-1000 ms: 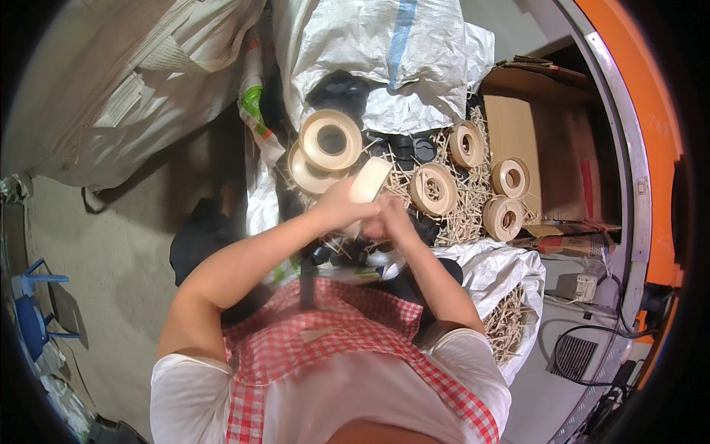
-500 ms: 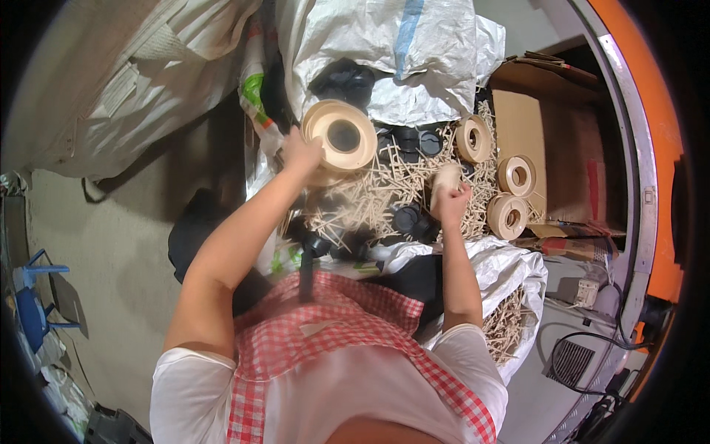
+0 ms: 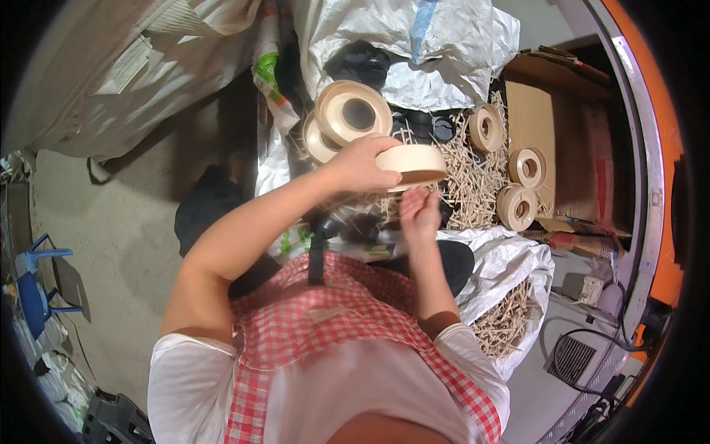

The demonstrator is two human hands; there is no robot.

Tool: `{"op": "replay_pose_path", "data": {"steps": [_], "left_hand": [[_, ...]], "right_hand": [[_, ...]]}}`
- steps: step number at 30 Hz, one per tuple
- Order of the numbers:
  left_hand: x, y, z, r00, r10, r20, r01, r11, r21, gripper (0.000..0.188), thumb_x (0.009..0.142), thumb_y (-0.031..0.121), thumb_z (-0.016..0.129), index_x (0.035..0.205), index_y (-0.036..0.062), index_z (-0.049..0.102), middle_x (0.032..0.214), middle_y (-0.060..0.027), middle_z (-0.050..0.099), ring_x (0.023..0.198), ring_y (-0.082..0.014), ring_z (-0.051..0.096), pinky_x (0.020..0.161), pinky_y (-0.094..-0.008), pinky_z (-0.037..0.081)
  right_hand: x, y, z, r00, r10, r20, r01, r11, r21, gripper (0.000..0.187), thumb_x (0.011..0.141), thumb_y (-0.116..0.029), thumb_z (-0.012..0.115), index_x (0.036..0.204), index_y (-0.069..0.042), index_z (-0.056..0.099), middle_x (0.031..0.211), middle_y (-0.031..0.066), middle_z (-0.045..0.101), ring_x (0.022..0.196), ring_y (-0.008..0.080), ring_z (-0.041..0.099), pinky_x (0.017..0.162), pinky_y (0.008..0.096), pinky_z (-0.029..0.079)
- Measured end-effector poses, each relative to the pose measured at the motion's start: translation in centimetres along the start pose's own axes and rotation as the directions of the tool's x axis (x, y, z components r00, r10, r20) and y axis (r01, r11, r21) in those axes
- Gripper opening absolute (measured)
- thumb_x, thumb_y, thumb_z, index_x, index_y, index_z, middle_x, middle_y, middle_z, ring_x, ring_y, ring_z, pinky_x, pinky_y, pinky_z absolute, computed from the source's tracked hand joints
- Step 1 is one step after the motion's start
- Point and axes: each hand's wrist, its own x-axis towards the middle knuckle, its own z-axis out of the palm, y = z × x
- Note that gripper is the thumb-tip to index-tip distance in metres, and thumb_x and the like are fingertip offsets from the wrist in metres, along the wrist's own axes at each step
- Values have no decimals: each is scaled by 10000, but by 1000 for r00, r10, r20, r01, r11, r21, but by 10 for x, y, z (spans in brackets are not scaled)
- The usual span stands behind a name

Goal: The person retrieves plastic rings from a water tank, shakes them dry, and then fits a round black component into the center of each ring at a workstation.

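My left hand point(image 3: 362, 164) grips a flat round beige roll point(image 3: 413, 163), held level above a heap of pale wooden sticks point(image 3: 466, 185). My right hand point(image 3: 419, 212) is just below the roll, fingers together and raised toward its underside; whether it touches the roll is unclear. A stack of larger beige rolls point(image 3: 351, 115) stands just beyond my left hand. Three smaller rolls point(image 3: 518, 170) lie to the right on the sticks.
Grey-white woven sacks point(image 3: 414, 44) lie behind the rolls, and another sack holding sticks point(image 3: 510, 311) sits at my right. A brown cardboard box point(image 3: 562, 140) is at the right. Black round parts point(image 3: 433, 126) lie among the sticks. A blue stool point(image 3: 33, 285) stands far left.
My left hand left the large stacked roll and now holds a flat roll in front of me. My right hand came back from the stick heap to just under that roll.
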Motion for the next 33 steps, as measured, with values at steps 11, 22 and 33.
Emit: {"op": "replay_pose_path", "data": {"steps": [11,22,33], "left_hand": [[5,15,-17,949,-280,-145,155,815,-559,530,762,285,722,1133,-31,513,970,-70,609,824,-137,583,717,-266,481],[-13,19,-3,930,-365,-32,310,829,-466,420,723,168,695,1086,-9,578,882,-70,635,772,-123,588,681,-256,473],[-25,4,19,986,-159,-49,139,949,-284,606,730,111,657,1293,27,445,1076,-86,600,968,-139,573,844,-284,462]], "right_hand": [[-22,151,-11,729,293,619,661,-538,-524,310,698,-223,705,950,-80,595,873,127,540,861,302,526,731,461,418],[-52,-3,37,831,-406,381,419,4,-908,74,881,-69,542,929,-13,533,786,61,572,702,115,521,661,263,453],[-38,-12,81,945,105,311,108,795,-597,483,901,-264,570,1324,-96,408,1141,110,571,1011,194,579,837,326,497]]}}
